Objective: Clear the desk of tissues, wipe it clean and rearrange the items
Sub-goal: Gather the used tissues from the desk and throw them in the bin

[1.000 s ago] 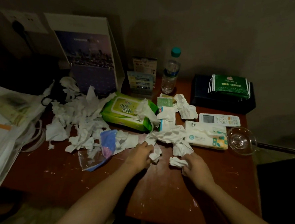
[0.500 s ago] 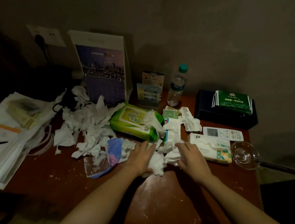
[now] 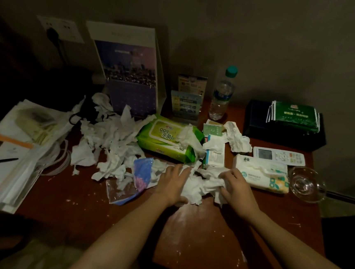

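Observation:
A bunch of crumpled white tissues (image 3: 200, 184) lies on the red-brown desk (image 3: 205, 244) between my two hands. My left hand (image 3: 173, 183) lies flat against its left side with straight fingers. My right hand (image 3: 237, 189) curls its fingers round the right side of the bunch. A larger heap of used tissues (image 3: 109, 141) spreads over the desk's left half. One more crumpled tissue (image 3: 237, 139) sits further back, by a green wet-wipe pack (image 3: 167, 140).
A tissue packet (image 3: 263, 174), remote (image 3: 278, 156), glass bowl (image 3: 306, 184), black box (image 3: 284, 126) with a green pack, water bottle (image 3: 223, 95), calendar (image 3: 130, 74), small medicine box (image 3: 213, 156), a plastic bag (image 3: 129, 181) and stacked papers (image 3: 9, 152) surround the hands. White flecks dot the desk front.
Both hands have slid forward and drawn the scattered tissues near the desk's middle into one bunch between them. The camera has moved closer to the desk.

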Demonstrator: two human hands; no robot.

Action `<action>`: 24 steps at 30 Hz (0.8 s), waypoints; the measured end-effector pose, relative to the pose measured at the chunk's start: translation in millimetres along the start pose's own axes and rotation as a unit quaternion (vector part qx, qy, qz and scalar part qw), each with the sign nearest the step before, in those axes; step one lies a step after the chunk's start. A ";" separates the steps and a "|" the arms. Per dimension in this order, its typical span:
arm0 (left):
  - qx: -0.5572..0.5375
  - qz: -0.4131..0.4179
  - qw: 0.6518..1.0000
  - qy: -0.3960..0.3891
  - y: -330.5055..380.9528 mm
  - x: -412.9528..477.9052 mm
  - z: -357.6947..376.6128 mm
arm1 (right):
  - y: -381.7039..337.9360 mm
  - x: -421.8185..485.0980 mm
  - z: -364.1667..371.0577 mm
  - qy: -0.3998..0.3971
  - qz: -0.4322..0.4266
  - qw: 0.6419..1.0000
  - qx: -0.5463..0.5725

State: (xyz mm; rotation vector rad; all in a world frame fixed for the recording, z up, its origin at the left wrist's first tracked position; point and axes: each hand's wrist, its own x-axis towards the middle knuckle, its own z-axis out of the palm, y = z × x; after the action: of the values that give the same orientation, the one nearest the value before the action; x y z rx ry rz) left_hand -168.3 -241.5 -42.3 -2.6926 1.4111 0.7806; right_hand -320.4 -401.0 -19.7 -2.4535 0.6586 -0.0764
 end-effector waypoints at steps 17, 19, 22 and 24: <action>0.026 0.024 0.999 -0.030 1.4 -2.4 13.5 | 18.6 -29.2 23.0 -0.133 0.102 0.975 -0.147; 0.015 0.030 0.999 -0.024 -0.7 -8.9 16.4 | 18.6 -34.3 24.7 -0.136 0.083 0.979 -0.125; 0.019 0.043 0.999 -0.001 -4.9 -17.2 18.0 | 12.9 -38.8 21.9 -0.118 0.061 0.982 -0.135; 0.028 0.045 0.998 0.018 -7.5 -19.9 15.3 | 6.7 -37.7 17.7 -0.095 0.036 0.979 -0.174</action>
State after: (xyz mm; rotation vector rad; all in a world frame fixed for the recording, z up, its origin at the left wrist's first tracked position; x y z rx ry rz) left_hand -178.5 -218.3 -48.9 -2.6311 1.5487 0.6898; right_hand -352.8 -378.5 -34.6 -2.7191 0.7242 0.3252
